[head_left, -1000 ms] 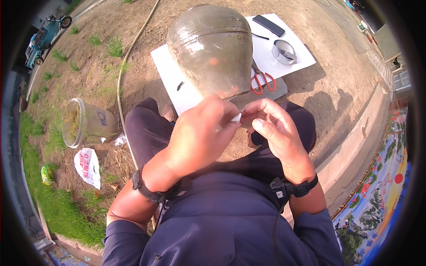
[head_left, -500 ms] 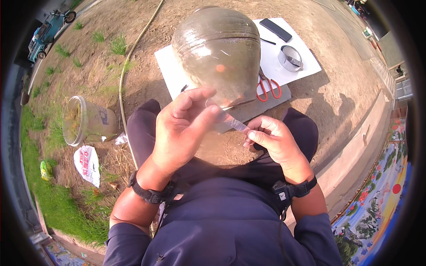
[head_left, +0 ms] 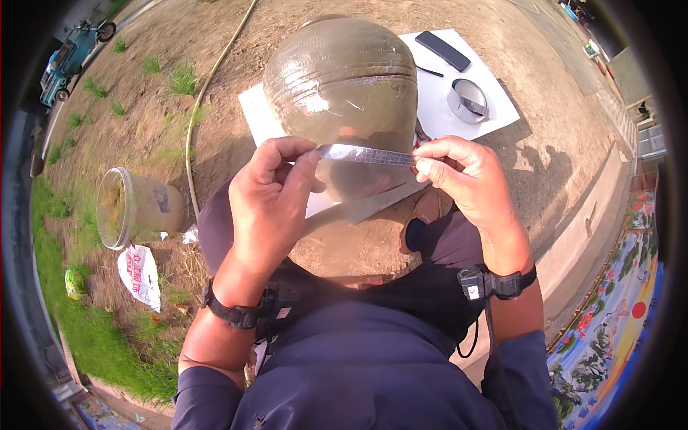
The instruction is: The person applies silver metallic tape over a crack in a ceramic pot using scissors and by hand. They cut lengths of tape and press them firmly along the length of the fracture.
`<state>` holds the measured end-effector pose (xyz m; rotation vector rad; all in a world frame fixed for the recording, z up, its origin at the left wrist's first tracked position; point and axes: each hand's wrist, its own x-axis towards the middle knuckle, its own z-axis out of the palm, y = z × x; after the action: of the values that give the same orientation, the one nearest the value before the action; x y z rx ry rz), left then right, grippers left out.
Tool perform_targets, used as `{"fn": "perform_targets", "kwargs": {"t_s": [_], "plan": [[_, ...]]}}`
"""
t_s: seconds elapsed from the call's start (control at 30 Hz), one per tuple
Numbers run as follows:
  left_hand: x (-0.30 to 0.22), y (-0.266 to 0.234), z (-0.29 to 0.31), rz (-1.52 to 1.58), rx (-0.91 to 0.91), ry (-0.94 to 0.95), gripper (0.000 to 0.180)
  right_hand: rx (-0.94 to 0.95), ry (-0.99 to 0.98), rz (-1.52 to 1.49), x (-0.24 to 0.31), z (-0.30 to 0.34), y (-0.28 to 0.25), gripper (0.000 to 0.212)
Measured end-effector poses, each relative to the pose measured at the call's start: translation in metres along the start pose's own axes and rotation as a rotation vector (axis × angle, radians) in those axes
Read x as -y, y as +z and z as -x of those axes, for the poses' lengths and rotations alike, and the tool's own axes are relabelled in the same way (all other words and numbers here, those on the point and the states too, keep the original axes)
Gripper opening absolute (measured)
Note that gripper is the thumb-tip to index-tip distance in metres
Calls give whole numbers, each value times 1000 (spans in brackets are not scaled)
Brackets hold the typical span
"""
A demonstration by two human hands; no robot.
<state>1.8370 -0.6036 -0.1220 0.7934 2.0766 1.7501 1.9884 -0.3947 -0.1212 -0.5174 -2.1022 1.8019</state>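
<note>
A strip of silvery foil tape [head_left: 365, 155] is stretched between my two hands, with a small grid pattern along much of it. My left hand [head_left: 276, 190] pinches its left end between thumb and fingers. The right end is pinched by my right hand [head_left: 462, 175]. Just beyond the strip, a big glazed olive-brown jar [head_left: 344, 86] rests on a white sheet [head_left: 494, 89]; the strip crosses in front of its lower part. On the sheet's right side lie a roll of silver tape [head_left: 469, 101], a black phone [head_left: 443, 51] and a thin black stick [head_left: 429, 71]. My right hand mostly hides red-handled scissors.
To the left a cloudy plastic bucket [head_left: 140, 208] lies tilted near a white plastic bag [head_left: 140, 276]. A pale hose [head_left: 192, 122] runs over the dirt. A concrete ledge [head_left: 580, 222] borders the right, and a blue-green vehicle [head_left: 68, 63] stands far left.
My hands have moved apart, pulling the strip out longer and nearly level. The right hand rose to the right and now covers most of the scissors. The view shifted slightly.
</note>
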Motion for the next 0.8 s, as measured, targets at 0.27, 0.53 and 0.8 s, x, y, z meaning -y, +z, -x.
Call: {"fn": "perform_targets", "kwargs": {"t_s": [0.27, 0.53, 0.8], "plan": [[-2, 7, -36, 95, -64, -8, 13, -48, 27, 116, 8, -51, -20, 24], [-1, 21, -62, 67, -101, 33, 12, -49, -102, 95, -16, -92, -35, 20], [-6, 27, -67, -29, -161, 4, 12, -60, -23, 4, -17, -103, -36, 14]]}}
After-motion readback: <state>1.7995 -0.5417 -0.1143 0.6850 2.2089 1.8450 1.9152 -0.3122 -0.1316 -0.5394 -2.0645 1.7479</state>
